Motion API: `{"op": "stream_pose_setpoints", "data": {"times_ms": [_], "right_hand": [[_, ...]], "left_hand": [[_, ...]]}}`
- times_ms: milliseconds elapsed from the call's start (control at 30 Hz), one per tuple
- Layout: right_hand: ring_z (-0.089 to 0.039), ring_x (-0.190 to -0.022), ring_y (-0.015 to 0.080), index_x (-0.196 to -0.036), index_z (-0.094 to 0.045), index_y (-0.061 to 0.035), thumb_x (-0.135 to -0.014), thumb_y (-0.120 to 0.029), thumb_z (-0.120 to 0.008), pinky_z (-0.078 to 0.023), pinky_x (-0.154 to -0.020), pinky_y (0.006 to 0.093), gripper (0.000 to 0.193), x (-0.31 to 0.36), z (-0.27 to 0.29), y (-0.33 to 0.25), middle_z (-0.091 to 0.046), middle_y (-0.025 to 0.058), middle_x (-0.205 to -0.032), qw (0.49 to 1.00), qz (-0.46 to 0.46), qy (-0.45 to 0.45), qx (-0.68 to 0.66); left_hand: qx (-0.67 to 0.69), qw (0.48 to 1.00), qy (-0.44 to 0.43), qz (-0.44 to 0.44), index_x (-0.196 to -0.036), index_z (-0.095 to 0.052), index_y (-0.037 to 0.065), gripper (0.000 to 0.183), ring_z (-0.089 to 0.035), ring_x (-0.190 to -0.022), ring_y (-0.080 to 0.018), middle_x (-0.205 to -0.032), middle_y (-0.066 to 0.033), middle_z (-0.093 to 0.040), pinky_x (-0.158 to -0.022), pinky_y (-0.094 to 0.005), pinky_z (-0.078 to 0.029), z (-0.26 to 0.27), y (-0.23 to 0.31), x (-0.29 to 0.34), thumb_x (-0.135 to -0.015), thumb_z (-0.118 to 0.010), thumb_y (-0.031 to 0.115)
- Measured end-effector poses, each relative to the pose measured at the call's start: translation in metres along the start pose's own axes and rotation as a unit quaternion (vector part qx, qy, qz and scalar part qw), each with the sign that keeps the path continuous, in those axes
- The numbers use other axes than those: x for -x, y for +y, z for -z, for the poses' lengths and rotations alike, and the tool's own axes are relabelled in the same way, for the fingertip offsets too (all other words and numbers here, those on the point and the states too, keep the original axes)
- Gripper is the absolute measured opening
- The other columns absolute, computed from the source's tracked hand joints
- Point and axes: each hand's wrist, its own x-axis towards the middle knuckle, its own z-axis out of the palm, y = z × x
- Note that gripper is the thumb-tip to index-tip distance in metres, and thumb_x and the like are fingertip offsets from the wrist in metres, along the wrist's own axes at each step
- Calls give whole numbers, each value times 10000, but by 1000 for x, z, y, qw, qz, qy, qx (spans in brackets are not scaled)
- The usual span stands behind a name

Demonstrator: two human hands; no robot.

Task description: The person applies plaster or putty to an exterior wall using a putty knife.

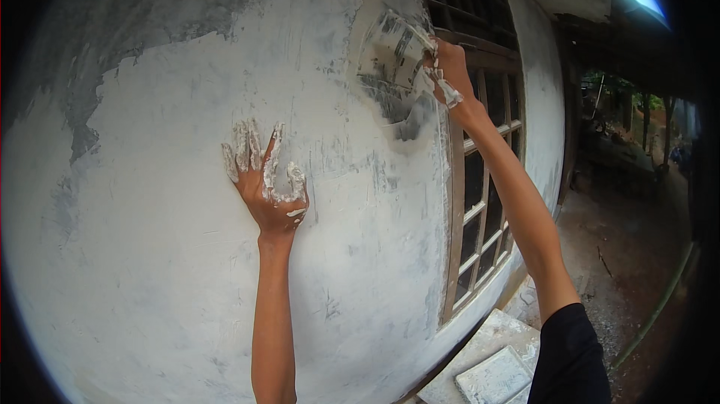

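Note:
My left hand (274,190) rests against the wall (172,254) with its fingers spread, holding nothing. Thick white plaster coats its fingers and thumb. Higher up and to the right, my right hand (452,78) is closed on a plastering trowel (395,35), whose flat blade is smeared with white and lies at the wall beside the window frame. White paste also streaks the right hand and wrist. Around and below the trowel, the wall shows a damp, dark grey patch (405,121). The trowel's handle is mostly hidden by my fingers.
A wooden window (487,172) with small panes stands right of the trowel. Bare grey wall (161,10) shows along the upper left. Below lies a whitened board (476,340) with a pale rectangular slab (493,376) on it. A dirt path (615,254) runs along the right.

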Motion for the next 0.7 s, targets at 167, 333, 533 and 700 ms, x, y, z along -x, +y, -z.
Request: {"op": "stream_pose_setpoints", "data": {"times_ms": [167,333,533,700], "right_hand": [[-573,-719,445,-783,-552,95,-732,13,-557,-464,-615,418,97,-29,-28,45,-548,284,-695,997,-30,-41,59],[-587,-852,454,-1004,-545,93,-782,1,-493,-476,-790,484,246,55,-60,-31,-587,302,-931,989,-60,-118,66],[-591,-696,438,-860,-588,77,-727,40,-549,-503,-625,412,144,27,5,-26,-567,269,-693,998,-5,-56,1],[-564,-692,453,-805,-571,87,-696,25,-581,-474,-593,403,126,-50,-1,78,-545,277,-686,996,33,6,88]], "left_hand": [[26,1000,-2,5,-1208,-597,37,538,-513,-1187,-347,-1134,-218,-613,-1102,-538,-209,-9,10,-3,-683,-578,152],[-1,999,7,-32,-1199,-598,22,543,-541,-1142,-348,-1164,-229,-599,-1097,-536,-223,0,2,-2,-671,-594,145],[9,1000,3,8,-1187,-605,21,529,-461,-1248,-340,-1186,-218,-594,-1109,-527,-195,-1,-5,2,-673,-586,143],[8,1000,-16,16,-1181,-606,14,510,-456,-1250,-352,-1230,-221,-567,-1109,-537,-174,-7,9,-1,-690,-571,146]]}}
